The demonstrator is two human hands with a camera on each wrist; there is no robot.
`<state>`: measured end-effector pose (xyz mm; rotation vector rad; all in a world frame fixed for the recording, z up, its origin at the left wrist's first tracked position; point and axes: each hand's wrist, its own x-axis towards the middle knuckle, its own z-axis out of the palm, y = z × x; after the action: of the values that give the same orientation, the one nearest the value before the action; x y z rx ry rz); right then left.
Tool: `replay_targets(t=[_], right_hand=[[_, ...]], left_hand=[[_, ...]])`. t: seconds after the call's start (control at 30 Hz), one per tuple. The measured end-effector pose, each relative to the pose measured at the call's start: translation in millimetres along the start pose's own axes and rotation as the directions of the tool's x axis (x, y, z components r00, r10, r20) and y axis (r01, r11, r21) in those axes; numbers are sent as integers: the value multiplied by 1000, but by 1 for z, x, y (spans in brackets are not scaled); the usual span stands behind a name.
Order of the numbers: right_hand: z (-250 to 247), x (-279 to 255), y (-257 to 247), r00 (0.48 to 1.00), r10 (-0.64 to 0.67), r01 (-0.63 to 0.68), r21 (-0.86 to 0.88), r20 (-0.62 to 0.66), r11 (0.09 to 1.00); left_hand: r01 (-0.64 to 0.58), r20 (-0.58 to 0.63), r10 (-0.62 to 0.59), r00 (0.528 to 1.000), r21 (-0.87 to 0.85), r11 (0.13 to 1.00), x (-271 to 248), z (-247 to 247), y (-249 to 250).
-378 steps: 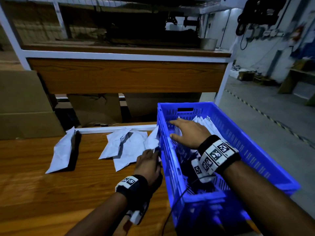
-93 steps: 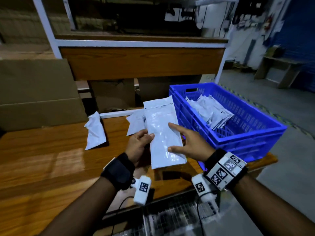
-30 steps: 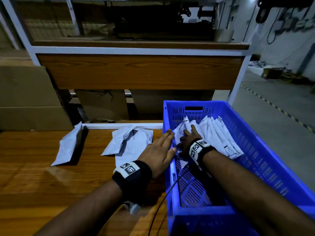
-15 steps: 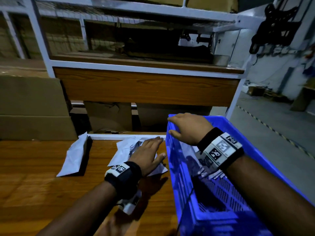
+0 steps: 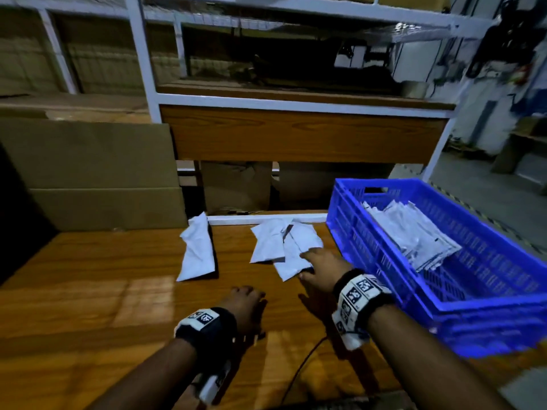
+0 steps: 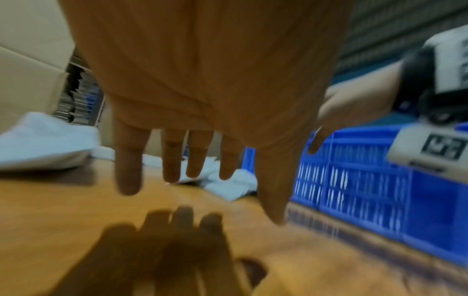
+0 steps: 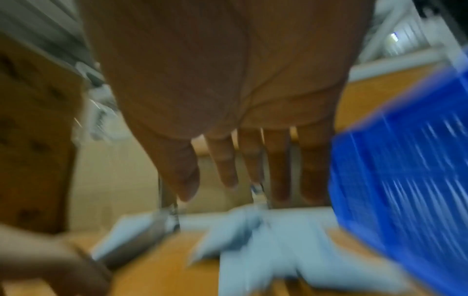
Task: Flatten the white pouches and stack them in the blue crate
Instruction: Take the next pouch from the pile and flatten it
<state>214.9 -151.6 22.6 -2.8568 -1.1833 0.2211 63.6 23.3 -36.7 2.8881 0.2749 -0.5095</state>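
Note:
Three white pouches lie on the wooden table (image 5: 88,291): one crumpled pouch (image 5: 196,250) apart at the left, and two overlapping pouches (image 5: 268,244) (image 7: 266,250) beside the blue crate (image 5: 370,261). A flattened stack of pouches (image 5: 411,232) lies inside the crate. My right hand (image 5: 318,266) (image 7: 253,170) reaches with straight fingers over the near corner of the nearer overlapping pouch (image 5: 296,253); whether it touches is unclear. My left hand (image 5: 247,294) (image 6: 192,160) hovers just above bare wood with its fingers spread, holding nothing.
Cardboard boxes (image 5: 97,173) stand at the back left. A white-framed shelf with a wooden panel (image 5: 296,134) rises behind the table. A thin cable (image 5: 302,368) runs over the table's front edge. The crate (image 6: 354,190) overhangs the right end.
My left hand has come off the pouches and drawn back toward me. My right hand has left the crate's far rim and moved left and down to the overlapping pouches.

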Motion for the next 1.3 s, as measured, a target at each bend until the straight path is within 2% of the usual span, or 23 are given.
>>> replay_targets(t=[0.13,0.2,0.37,0.5,0.6,0.67,0.7,0.77,0.83,0.9,0.93,1.0,1.1,1.2,1.23,1.3], right_hand=[[44,13,-12,995,91,-91,0,38,996],[56,20,-10,985,161,-159,-28,62,987],[68,30,3,939,344,-341,-76,25,937],[73,35,16,941,337,-337,-81,-13,938],[62,26,16,934,312,-318,-10,-174,948],[45,15,15,876,273,-274,54,-398,960],[37,9,14,817,251,-229,108,-519,968],[21,-10,9,663,244,-97,241,-708,966],[8,-34,4,517,261,29,321,-815,947],[-3,-61,-3,437,278,127,364,-856,923],[-7,-73,-6,421,289,171,388,-860,906],[-10,-96,-8,433,329,240,459,-839,855],[0,-113,-8,523,417,336,629,-743,701],[25,-118,-6,629,476,356,772,-615,526],[36,-122,-6,670,478,333,805,-568,490],[61,-128,-2,743,452,248,830,-493,499]], left_hand=[[36,104,-40,994,40,999,-11,11,-16],[43,105,-49,993,63,997,-9,14,-19],[66,90,-77,993,112,991,-4,14,-18],[69,78,-77,994,100,993,-2,19,-20],[44,74,-51,996,88,995,-5,19,-22],[41,67,-45,997,57,998,-10,17,-22],[48,59,-49,997,11,999,-12,15,-22],[67,20,-65,998,-132,989,-16,13,-20],[52,-49,-70,996,-292,955,-21,9,-16],[-12,-146,-63,987,-462,887,-28,5,-10],[-50,-188,-62,980,-537,842,-31,4,-9],[-123,-227,-57,972,-701,703,-39,4,-9],[-206,-257,-76,963,-890,406,-51,10,-13],[-188,-201,-90,975,-973,136,-67,24,-13],[-174,-176,-71,982,-984,27,-75,29,-12],[-153,-142,-86,986,-979,-136,-87,42,-8]])
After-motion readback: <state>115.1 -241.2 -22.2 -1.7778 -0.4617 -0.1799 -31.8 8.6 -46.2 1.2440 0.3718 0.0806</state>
